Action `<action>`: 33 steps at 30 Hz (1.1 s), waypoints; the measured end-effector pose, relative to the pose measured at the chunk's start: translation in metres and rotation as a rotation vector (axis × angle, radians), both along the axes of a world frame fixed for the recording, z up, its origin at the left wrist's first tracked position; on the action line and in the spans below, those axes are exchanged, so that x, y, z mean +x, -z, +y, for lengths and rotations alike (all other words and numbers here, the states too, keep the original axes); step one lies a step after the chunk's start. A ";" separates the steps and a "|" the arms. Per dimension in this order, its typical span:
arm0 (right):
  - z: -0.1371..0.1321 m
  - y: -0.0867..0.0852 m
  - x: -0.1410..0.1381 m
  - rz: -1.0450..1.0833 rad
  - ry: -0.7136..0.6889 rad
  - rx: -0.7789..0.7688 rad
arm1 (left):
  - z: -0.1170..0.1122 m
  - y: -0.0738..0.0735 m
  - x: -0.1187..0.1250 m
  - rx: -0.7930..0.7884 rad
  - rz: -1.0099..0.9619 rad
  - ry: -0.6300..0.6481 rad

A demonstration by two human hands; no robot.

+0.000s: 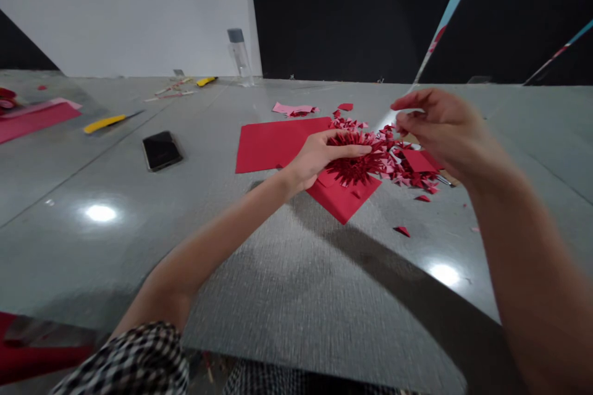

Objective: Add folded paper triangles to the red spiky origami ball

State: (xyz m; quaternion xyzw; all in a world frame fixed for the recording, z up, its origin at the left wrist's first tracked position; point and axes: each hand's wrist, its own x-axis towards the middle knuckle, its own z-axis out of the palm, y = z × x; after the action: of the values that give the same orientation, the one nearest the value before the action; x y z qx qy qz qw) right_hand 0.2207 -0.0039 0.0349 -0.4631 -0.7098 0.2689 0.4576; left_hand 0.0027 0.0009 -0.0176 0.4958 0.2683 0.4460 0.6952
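Observation:
A spiky red paper flower [356, 163] rests on a red paper sheet [341, 197] on the grey table. My left hand [319, 157] grips the flower's left side, thumb stretched across its top. My right hand [440, 126] hovers to the right above a heap of red and pink folded paper pieces [407, 163], its fingertips pinched together on something too small to make out. A larger red sheet [273, 143] lies flat behind my left hand.
A black phone [161, 150] lies left of the sheets. A yellow-handled knife [109, 123] and a second one [206, 81] lie farther back left, near a clear bottle [241, 57]. Pink scraps [294, 110] sit behind; a red piece [402, 231] lies in front. Red paper [32, 120] lies far left.

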 end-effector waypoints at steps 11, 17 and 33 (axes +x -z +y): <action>-0.017 -0.006 -0.005 0.130 -0.107 -0.035 | -0.002 -0.002 0.003 0.017 -0.024 -0.029; -0.015 -0.005 -0.004 0.139 -0.085 -0.066 | -0.004 -0.005 0.003 0.003 -0.024 -0.023; -0.018 -0.006 -0.005 0.137 -0.081 -0.146 | -0.006 -0.007 0.004 -0.002 -0.024 -0.068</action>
State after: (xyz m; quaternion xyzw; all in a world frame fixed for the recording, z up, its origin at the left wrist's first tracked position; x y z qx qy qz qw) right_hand 0.2155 -0.0216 0.0410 -0.4465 -0.6735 0.3692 0.4590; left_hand 0.0070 -0.0051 -0.0111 0.4803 0.2773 0.4750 0.6832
